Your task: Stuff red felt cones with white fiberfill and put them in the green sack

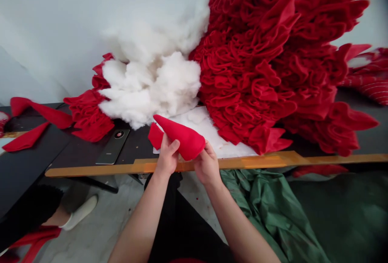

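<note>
Between my two hands is a red cone-shaped felt hat [182,135], its point toward the far left and its wide end near my right. My left hand [168,157] grips its near left side, with the thumb laid on the fabric. At the wide end, my right hand [207,163] is closed on the rim, some fingers hidden behind it. Just left of the hat, a smaller red fabric piece [155,135] lies by the edge of a white sheet [198,116]. Beyond them rises a heap of white fluffy stuffing [157,83].
A tall pile of red fabric pieces [248,68] stands at the right, a smaller red stack [91,115] at the left. A phone [113,147] lies near the table's taped front edge [121,169]. Green cloth [266,202] hangs below. A person's foot [81,213] shows lower left.
</note>
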